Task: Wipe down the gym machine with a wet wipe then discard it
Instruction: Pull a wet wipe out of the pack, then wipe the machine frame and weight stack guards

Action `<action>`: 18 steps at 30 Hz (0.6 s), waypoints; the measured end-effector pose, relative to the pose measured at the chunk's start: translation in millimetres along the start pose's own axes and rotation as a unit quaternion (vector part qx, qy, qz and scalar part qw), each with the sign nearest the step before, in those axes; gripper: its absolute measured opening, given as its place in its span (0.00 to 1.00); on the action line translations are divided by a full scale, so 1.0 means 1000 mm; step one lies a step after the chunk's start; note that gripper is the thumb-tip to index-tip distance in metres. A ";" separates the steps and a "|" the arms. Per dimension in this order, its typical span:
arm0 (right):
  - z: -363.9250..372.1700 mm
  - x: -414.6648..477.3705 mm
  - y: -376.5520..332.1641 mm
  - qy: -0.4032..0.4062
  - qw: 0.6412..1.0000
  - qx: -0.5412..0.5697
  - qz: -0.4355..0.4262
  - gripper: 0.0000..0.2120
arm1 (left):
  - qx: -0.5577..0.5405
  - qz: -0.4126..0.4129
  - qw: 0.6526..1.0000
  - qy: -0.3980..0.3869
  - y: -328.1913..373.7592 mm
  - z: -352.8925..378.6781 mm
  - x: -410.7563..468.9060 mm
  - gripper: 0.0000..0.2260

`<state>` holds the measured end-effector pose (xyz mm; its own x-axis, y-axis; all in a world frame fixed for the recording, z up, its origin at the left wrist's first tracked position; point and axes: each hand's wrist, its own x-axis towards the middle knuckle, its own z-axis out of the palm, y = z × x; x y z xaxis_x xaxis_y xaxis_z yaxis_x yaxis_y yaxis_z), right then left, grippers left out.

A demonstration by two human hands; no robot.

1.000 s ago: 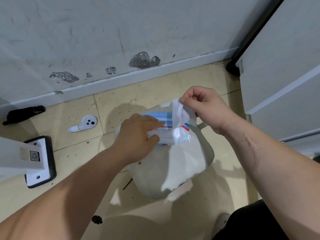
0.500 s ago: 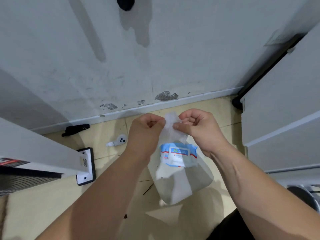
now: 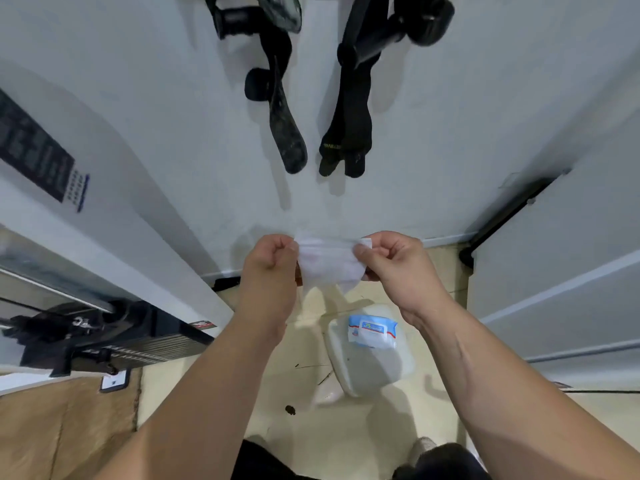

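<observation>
The wet wipe [image 3: 329,263] is being held in the air in front of the wall [image 3: 433,133], above the floor [image 3: 346,438], stretched between both hands. Its long axis is running left to right, with the top edge pulled nearly level and the lower part hanging down in loose folds toward the floor. The sheet is showing white, thin, creased and only partly unfolded. The left hand [image 3: 273,261] is pinching the left end with curled fingers; the right hand [image 3: 394,261] is pinching the right end between thumb and forefinger, the other fingers curled in. Below the hands, a blue and white wipe pack [image 3: 372,336] is lying on a pale container [image 3: 370,372] on the floor. The gym machine [image 3: 104,334] is standing at the left, well apart from the wipe. Black straps [image 3: 287,133] are hanging on the wall above.
</observation>
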<state>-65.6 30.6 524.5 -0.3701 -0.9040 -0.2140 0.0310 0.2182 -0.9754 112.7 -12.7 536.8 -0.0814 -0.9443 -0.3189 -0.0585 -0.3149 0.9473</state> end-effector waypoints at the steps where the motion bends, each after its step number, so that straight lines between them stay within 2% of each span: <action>1: 0.006 -0.010 -0.023 0.002 1.000 -0.005 -0.007 0.06 | -0.014 -0.009 1.000 -0.010 0.022 -0.009 -0.010 0.07; 5: 0.034 -0.046 -0.102 0.002 0.999 -0.028 -0.042 0.18 | -0.110 -0.047 0.989 -0.084 0.098 -0.043 -0.044 0.07; 9: 0.056 -0.068 -0.158 0.017 0.997 -0.011 -0.074 0.18 | -0.085 -0.047 0.982 -0.165 0.146 -0.068 -0.058 0.12; 11: 0.061 -0.075 -0.176 0.019 0.996 0.006 -0.085 0.20 | -0.059 -0.042 0.981 -0.180 0.162 -0.076 -0.061 0.12; 18: 0.050 -0.075 -0.223 -0.018 0.990 0.011 -0.142 0.13 | -0.016 -0.001 0.978 -0.209 0.202 -0.076 -0.076 0.10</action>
<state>1.8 31.7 755.5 -0.3337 -0.9403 0.0666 -0.0498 -0.0529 -0.9974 182.4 -12.0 754.1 -0.4814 -0.8243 -0.2978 -0.0276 -0.3254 0.9452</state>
